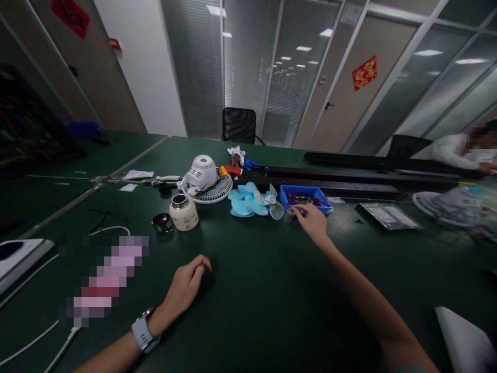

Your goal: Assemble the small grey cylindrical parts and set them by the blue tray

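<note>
My right hand (312,224) reaches forward to the near left corner of a blue plastic bin (328,209), its fingers pinched at a small grey cylindrical part (288,215). Wires and small parts fill that bin. Just left of it lie light-blue fan blades (241,202) and clear ones (276,210). My left hand (186,285), with a watch (144,331) on its wrist, stays low over the green table (248,311). Its fingers are curled together, and nothing shows in them.
A cream bottle (184,215) stands beside its black lid (163,223). Behind are a white fan housing (204,176), a red-and-yellow tool (232,170) and long black rails (334,178). A bagged flat item (388,215) lies right. Another person (452,150) sits far right.
</note>
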The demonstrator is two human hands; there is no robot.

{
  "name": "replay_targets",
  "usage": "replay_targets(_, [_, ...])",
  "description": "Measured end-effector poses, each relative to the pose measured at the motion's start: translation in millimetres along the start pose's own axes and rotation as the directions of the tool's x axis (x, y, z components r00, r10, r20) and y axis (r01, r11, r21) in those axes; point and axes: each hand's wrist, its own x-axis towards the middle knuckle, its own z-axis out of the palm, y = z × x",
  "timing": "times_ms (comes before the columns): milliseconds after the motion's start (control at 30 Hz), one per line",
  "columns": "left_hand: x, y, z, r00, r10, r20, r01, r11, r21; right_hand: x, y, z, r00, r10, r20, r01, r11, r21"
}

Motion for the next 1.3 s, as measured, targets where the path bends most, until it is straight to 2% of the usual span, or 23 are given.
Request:
replay_targets(167, [0, -3, 0.5, 1.0, 0.001, 0.012, -0.001, 1.0, 0.022, -2, 7, 12, 0.999, 0.034, 0.024, -0.033, 0.999, -0.027])
replay_targets(333, [0, -4, 1.0, 1.0, -0.003, 0.02, 0.002, 1.0, 0.02, -4, 9, 12, 0.999, 0.009, 0.035, -0.006, 0.997, -0.077])
replay_targets(467, [1, -4, 1.7, 1.0, 0.002, 0.013, -0.002, 1.0, 0.017, -16, 26, 6, 0.989, -0.126, -0.076, 0.109, 0.974, -0.198])
replay_targets(567, [1, -3, 1.9, 1.0, 0.006, 0.011, -0.006, 1.0, 0.017, -26, 46, 6, 0.983, -0.117, -0.139, 0.078, 0.963, -0.259])
replay_targets(633, [2, -2, 1.8, 1.0, 0.003, 0.016, -0.003, 1.0, 0.018, -30, 59, 10, 0.989, -0.057, -0.139, 0.026, 0.976, -0.218])
replay_targets(733, [2, -3, 2.2, 1.0, 0.001, 0.03, -0.002, 1.0, 0.022, -30, 72, 20, 0.996, 0.026, -0.08, -0.031, 0.997, -0.07])
replay_targets(867, [2, -8, 3.8, 0.999, 0.019, 0.032, -0.02, 1.0, 0.017, -30, 73, 28, 0.987, 0.128, -0.093, -0.12, 0.988, 0.093])
replay_targets(967, [2, -11, 4.6, 0.999, 0.027, 0.027, -0.027, 1.0, 0.013, -45, 54, 22, 0.987, 0.137, -0.087, -0.124, 0.983, 0.138])
replay_targets(1100, [2, -2, 8.1, 0.997, 0.058, 0.041, -0.057, 0.998, -0.013, -84, -5, 6, 0.997, -0.042, 0.065, 0.025, 0.97, 0.244])
replay_targets(1200, [0, 13, 16.2, 0.987, 0.158, -0.002, -0.158, 0.987, -0.037, -107, -61, 2, 0.958, -0.175, 0.225, 0.072, 0.913, 0.402])
replay_targets(1300, [0, 29, 27.6, 0.95, 0.305, -0.067, -0.309, 0.949, -0.067, -117, -106, 9, 0.904, -0.293, 0.312, 0.085, 0.838, 0.539])
